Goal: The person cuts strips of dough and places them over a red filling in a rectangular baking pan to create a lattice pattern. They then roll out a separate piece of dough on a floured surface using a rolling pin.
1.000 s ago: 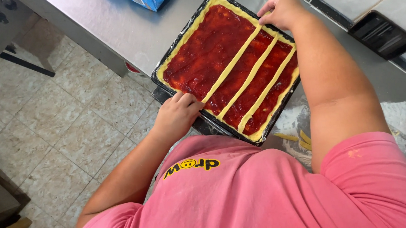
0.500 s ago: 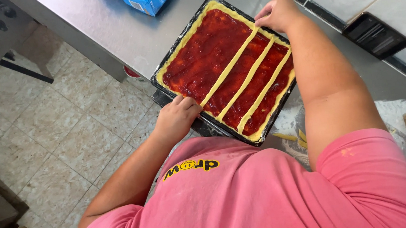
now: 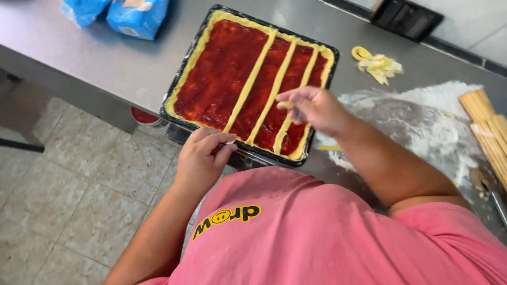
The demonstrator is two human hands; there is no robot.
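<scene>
R hand (image 3: pixel 313 105) has come back from tray's far corner to mid-tart (image 3: pixel 224 67) on steel counter (image 3: pixel 111 63), pinching a dough bit, L hand (image 3: pixel 201 158) pinching near-edge strip end (image 3: pixel 232 139); 3 strips (image 3: pixel 251 82) laid, approx half left bare.

two blue bags (image 3: pixel 119 8), counter's far left edge
</scene>
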